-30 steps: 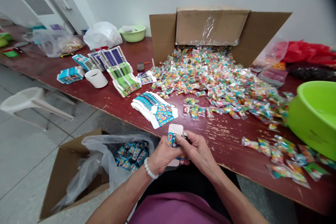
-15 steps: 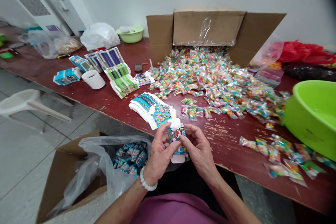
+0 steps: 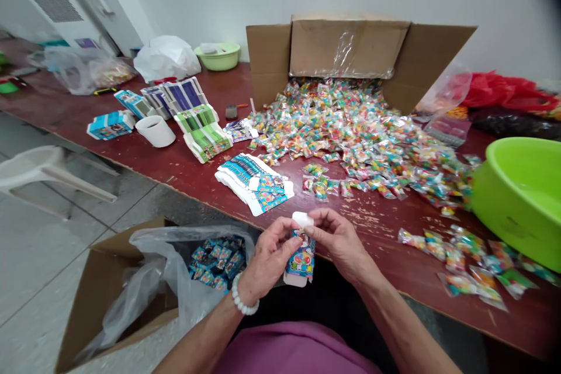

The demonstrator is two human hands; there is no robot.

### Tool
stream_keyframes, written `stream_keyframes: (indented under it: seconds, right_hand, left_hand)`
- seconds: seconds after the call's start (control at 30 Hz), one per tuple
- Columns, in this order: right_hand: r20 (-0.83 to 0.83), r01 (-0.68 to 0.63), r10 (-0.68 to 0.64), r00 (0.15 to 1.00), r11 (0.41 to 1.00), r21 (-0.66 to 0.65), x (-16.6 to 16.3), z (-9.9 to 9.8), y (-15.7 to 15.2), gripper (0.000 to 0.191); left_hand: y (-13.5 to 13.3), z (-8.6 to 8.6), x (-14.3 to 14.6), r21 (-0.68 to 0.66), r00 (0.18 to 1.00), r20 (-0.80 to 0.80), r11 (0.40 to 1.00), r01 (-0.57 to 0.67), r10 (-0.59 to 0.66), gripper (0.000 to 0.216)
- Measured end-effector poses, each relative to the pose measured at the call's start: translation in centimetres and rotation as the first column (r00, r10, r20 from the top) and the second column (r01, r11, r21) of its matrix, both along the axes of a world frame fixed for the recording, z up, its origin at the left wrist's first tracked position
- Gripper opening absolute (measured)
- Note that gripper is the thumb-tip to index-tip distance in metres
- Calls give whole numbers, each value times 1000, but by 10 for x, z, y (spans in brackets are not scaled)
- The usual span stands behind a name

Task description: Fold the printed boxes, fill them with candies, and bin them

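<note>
Over the table's front edge, my left hand (image 3: pixel 272 254) grips a small blue printed candy box (image 3: pixel 301 260) by its left side. My right hand (image 3: pixel 339 242) pinches the white flap at the box's top, thumb and fingers closed on it. A white flap also shows at the lower end. Just beyond my hands lies a fanned stack of flat blue boxes (image 3: pixel 245 172) with loose flat ones at its right end. Small clear packets of colourful candy (image 3: pixel 322 186) lie on the table behind my right hand.
A big heap of candy packets (image 3: pixel 350 128) spills from an open carton (image 3: pixel 350 47). A green basin (image 3: pixel 521 198) stands at right. Below left, a plastic-lined carton (image 3: pixel 114 292) holds blue boxes (image 3: pixel 219 260). Green flat boxes (image 3: pixel 204 131) and a white tape roll (image 3: pixel 155 131) sit left.
The box has moved slightly lower and turned in my hands. My right hand has shifted from the box's side up to its top flap.
</note>
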State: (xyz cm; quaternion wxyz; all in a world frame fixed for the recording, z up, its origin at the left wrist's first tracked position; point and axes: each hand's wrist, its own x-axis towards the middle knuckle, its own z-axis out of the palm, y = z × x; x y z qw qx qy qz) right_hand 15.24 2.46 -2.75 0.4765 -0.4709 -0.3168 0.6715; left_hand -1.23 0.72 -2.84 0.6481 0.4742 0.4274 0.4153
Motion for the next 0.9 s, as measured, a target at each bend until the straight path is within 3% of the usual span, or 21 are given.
stream_keyframes:
  seconds: [0.07,0.17,0.3,0.37,0.5,0.63,0.8,0.9]
  right_hand:
    - [6,-25,25,1000,999,34,0,3,0,47]
    - [67,-97,89,994,989,115,-1,5,-1,29]
    - [248,-102,42,968,966,238,-3,-1,-6,25]
    - [287,-178,111,951,959,220,-3,-4,-8,27]
    - [260,-274,221,940,943,189,0,-5,-8,28]
    - [352,-277,193,916,938,209,3,-6,-4,32]
    - [288,-216,156,945,958,190,1,-6,3,35]
    - [295,-231,146,944,932,279,2,-3,2,29]
  left_hand:
    - [-1,0,0,10,999,19,999,-34,34,28]
    - [-3,-1,1,-125,982,161,989,-76,96,48]
    - [-5,-6,7,-419,935,354,894,160,-2,51]
    - [-5,-9,10,-492,940,342,851,185,-6,64]
    - [-3,-14,14,-458,973,226,886,70,40,66]
    - [-1,-16,14,-388,979,201,915,112,-35,68]
    - [-1,-18,10,-325,985,142,935,141,-99,76]
    - [-1,-18,10,-284,986,142,950,126,-89,72]
